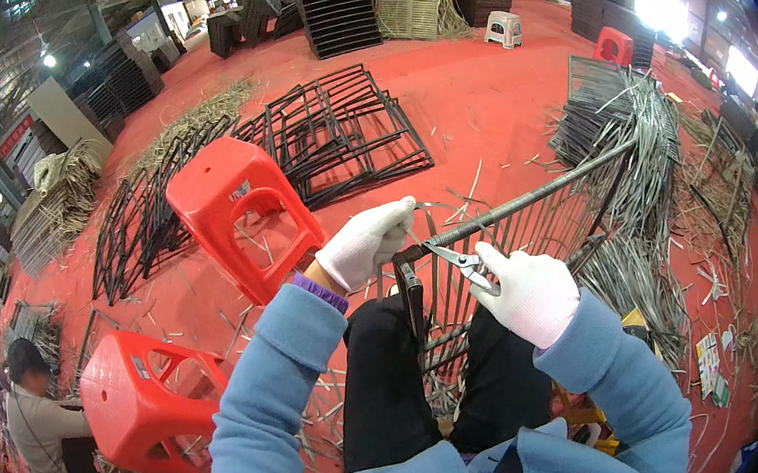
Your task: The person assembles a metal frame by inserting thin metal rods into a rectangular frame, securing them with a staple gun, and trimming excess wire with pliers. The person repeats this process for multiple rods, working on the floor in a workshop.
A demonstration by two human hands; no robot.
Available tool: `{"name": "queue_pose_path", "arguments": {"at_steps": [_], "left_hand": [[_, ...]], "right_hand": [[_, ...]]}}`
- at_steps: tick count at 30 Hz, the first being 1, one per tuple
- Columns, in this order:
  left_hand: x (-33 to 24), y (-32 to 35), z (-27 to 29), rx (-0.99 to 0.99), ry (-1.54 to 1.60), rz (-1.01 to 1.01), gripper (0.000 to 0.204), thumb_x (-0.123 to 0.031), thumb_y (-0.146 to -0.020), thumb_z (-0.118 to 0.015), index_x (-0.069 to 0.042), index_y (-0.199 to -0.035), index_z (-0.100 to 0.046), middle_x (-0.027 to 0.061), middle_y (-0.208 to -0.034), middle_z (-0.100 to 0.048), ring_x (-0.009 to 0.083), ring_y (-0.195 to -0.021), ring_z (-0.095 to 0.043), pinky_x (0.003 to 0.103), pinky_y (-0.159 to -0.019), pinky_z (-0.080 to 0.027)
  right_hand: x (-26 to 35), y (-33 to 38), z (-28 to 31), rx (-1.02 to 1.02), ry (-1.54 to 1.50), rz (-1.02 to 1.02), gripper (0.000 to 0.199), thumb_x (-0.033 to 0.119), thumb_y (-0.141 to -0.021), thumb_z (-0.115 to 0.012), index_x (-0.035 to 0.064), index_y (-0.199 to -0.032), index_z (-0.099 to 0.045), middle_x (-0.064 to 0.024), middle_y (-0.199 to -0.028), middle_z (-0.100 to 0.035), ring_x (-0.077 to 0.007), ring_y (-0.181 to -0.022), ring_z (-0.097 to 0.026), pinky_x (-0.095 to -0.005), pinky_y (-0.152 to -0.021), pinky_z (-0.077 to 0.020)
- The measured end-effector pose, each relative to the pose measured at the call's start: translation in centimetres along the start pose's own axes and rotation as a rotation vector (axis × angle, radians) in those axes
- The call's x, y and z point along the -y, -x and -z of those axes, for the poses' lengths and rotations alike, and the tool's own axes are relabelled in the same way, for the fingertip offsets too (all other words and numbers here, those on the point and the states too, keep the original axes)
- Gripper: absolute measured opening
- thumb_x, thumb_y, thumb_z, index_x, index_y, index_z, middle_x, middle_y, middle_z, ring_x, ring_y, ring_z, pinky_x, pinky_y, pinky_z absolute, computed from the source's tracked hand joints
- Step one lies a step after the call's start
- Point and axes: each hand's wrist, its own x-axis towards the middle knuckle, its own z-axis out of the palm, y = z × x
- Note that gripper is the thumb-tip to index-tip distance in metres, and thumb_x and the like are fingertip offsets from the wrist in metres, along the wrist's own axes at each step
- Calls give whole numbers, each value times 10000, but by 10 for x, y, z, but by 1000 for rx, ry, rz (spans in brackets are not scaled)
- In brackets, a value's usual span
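The left hand [366,245] pinches a thin strip [436,205] near the slatted frame's [511,245] corner; at its four o'clock, the right hand [535,293] grips shears [468,265], blades beside the frame.

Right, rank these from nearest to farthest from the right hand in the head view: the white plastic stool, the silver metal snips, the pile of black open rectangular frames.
1. Silver metal snips: held in the right hand.
2. Pile of black open rectangular frames: lying ahead, to the left.
3. White plastic stool: far ahead, near the tall stacks.
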Motion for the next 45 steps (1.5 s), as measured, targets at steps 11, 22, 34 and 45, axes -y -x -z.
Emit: {"name": "queue_pose_path", "arguments": {"at_steps": [11, 22, 34, 45], "left_hand": [[16, -13, 1, -48, 174, -32, 351, -411, -1063, -511, -157, -827, -567, -125, -597, -284, 26, -468, -216, 244, -460, -162], [6, -3, 6, -220, 432, -103, 374, -462, -1023, -591, -149, -823, -542, -105, -606, -364, 26, -478, -278, 208, -438, -220], [6, 13, 19, -48, -677, -78, 245, -207, -977, -668, -36, -1147, -714, -14, -896, -681, 66, -785, -594, 257, -719, -497], [-60, 5, 9, 314, -1539, -595, 235, -158, -844, -763, -170, -1079, -772, 39, -819, -710, 236, -752, -703, 336, -669, -551]], "right_hand": [[-18, 4, -12, -248, -96, 92, 628, 381, -794, -794, 97, -1330, -631, -102, -798, -570, -264, -705, -644, -382, -638, -523], [-35, -3, 5, -224, -232, 81, 549, 239, -808, -791, 105, -1316, -635, -123, -822, -645, -256, -684, -674, -332, -632, -547], [-199, 231, -353, 38, -1028, -959, 577, 261, -937, -677, -79, -1381, -536, -212, -1332, -617, -275, -1216, -584, -353, -1066, -422], [-83, 31, -96, -723, -723, 23, 198, -70, -808, -677, -7, -992, -715, -145, -933, -670, -276, -864, -663, -366, -802, -530]]}}
